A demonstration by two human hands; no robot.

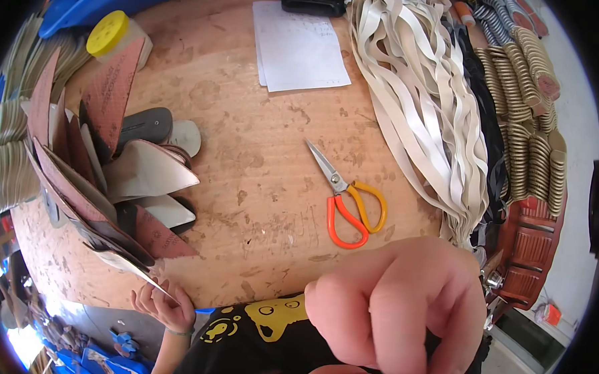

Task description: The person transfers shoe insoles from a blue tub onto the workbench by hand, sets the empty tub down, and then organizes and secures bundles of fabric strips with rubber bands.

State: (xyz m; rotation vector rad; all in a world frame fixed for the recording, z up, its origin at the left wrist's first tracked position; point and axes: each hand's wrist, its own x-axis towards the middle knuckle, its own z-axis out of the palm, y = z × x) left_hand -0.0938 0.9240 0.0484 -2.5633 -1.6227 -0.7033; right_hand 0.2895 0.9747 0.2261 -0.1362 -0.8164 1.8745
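Observation:
My right hand point(401, 305) is raised close to the camera at the lower right, its fingers curled; anything inside them is hidden. At the table's lower left edge, my left hand point(166, 305) pinches the tip of a pale, thin shoe-shaped piece point(127, 266). Beside that piece lies a loose pile of pink, white and dark insole-like pieces point(79, 184). Scissors point(339, 189) with one red and one yellow handle lie slightly open on the wooden table point(247, 151), beyond my right hand.
A bundle of cream straps point(424, 92) hangs over the right side. White papers point(302, 50) and a black object point(312, 3) lie at the back. A yellow-lidded container point(109, 35) stands back left. Stacked golden pieces point(517, 89) and a brown rack point(532, 254) are far right.

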